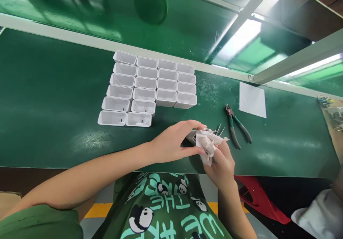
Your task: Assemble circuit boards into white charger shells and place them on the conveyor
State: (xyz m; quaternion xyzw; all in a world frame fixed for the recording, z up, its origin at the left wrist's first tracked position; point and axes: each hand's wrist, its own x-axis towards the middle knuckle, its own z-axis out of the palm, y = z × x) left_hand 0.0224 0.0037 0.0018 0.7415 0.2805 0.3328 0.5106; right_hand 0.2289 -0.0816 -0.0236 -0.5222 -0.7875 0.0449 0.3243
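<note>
- One white part [191, 137]: left hand [171, 142] curls around it
- Right hand [223, 163] pinches crumpled tissue [207, 143] against it
- Pliers [229, 111] lie rightward on desk [53, 106]
- White bins [146, 83] stand in rows beyond

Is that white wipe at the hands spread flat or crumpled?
Crumpled: the white wipe shows bunched, uneven folds and loose edges at the right hand.
</note>
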